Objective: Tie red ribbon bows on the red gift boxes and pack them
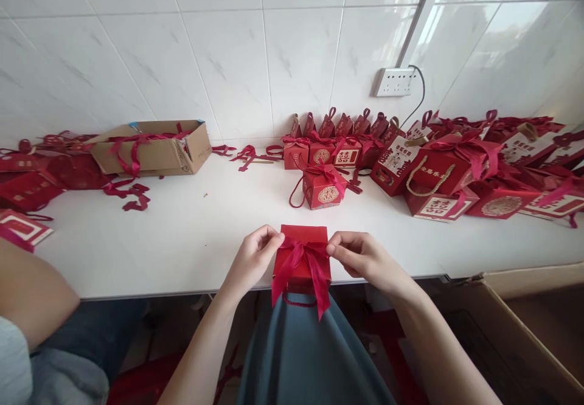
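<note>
A red gift box [305, 233] sits at the table's front edge, right before me. Around it runs a crimson ribbon [321, 274] tied in a bow, its two tails hanging down the near side. My left hand [255, 253] pinches the bow's left loop at the box's left edge. On the other side, my right hand [358, 253] pinches the right loop between thumb and fingertip. A dark red cord handle [298, 303] droops below the box toward my lap. Just behind stands a smaller decorated red box [325, 189] with its own bow and cord.
Red boxes with bows [497, 195] are heaped at the right. A cardboard carton [157, 155] holding ribbons stands at the back left, loose ribbon pieces [137, 201] near it. A socket strip [396, 81] is on the tiled wall. Another person's arm [36, 277] reaches in at the left; an open carton [515, 332] is lower right.
</note>
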`<state>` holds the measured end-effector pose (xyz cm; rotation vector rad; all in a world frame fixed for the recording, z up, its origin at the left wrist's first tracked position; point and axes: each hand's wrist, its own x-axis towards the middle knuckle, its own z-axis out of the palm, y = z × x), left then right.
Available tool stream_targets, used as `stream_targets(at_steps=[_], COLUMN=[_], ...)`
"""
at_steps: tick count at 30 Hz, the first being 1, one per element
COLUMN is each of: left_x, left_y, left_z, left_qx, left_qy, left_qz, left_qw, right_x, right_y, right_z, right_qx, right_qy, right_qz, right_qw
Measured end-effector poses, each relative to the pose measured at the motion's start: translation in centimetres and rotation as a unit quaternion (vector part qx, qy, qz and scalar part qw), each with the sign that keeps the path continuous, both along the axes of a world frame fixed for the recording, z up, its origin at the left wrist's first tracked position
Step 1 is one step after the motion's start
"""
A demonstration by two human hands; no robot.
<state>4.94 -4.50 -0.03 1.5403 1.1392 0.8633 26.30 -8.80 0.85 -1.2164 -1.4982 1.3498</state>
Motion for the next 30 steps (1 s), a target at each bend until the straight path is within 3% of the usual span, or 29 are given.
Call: stream_targets(at_steps=[4,8,11,15,18,24,30], left_x=[0.1,0.3,0.1,-0.3,-0.2,0.6,1.2], left_y=[-0.2,-0.2,-0.1,0.0,0.0,-0.3,-0.7], left_z=[-0.1,-0.2,-0.4,-0.5,-0.5,-1.0,-2.6], left_qx=[0.009,0.002,-0.004,-0.017,-0.018,-0.008,-0.008], left_qy=[0.006,0.004,0.004,0.024,0.026,-0.027,-0.109], left_qz=[0.007,0.008,0.012,0.007,-0.007,0.021,0.067], left_qw=[1.0,1.0,1.0,1.0,0.999,0.999,0.992], right_x=[0.1,-0.1,-0.3,-0.6,-1.1,-1.7,-1.2], right_y=[1.4,2.3,2.0,0.6,-0.2,0.2,0.8], right_z=[-0.1,-0.2,-0.5,-0.7,-0.7,-0.9,-1.9], right_qx=[-0.048,0.049,0.099,0.068,0.043,-0.012,-0.067], right_qy=[0.027,-0.096,-0.123,-0.142,-0.155,-0.024,0.122], right_qz=[0.014,-0.047,-0.092,-0.158,-0.146,-0.103,-0.074], right_qw=[0.998,0.993,0.983,0.975,0.976,0.994,0.988])
